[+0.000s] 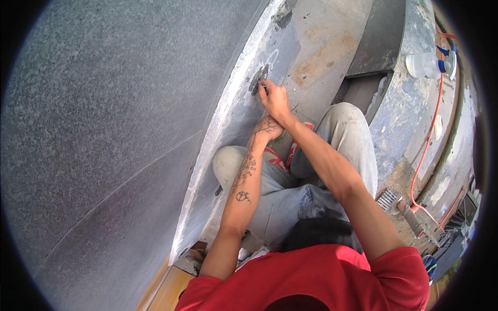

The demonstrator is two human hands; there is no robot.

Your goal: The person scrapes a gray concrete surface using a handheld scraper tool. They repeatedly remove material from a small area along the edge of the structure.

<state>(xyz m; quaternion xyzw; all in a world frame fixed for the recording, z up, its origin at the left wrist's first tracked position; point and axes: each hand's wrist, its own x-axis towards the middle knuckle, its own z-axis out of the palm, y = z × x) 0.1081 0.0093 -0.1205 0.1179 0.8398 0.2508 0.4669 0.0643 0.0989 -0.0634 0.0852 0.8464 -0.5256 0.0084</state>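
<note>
My right hand [275, 98] reaches to a dark, rough hollow [258, 79] in the pale grey side face of a stone slab [119, 103]. Thumb and forefinger are pinched together at the lower rim of this hollow; anything between them is too small to name. Just below, my tattooed left hand [268, 127] lies against the right wrist, which crosses over it. The left fingers are mostly hidden under that wrist. A second, smaller chipped hollow [284, 19] shows farther along the same face.
My bent knees [347, 122] in pale jeans flank the arms. A rectangular opening [360, 93] lies to their right. Beyond it are a clear spray bottle [423, 66] with a blue trigger, an orange cord [429, 140] and a small metal grate [386, 199].
</note>
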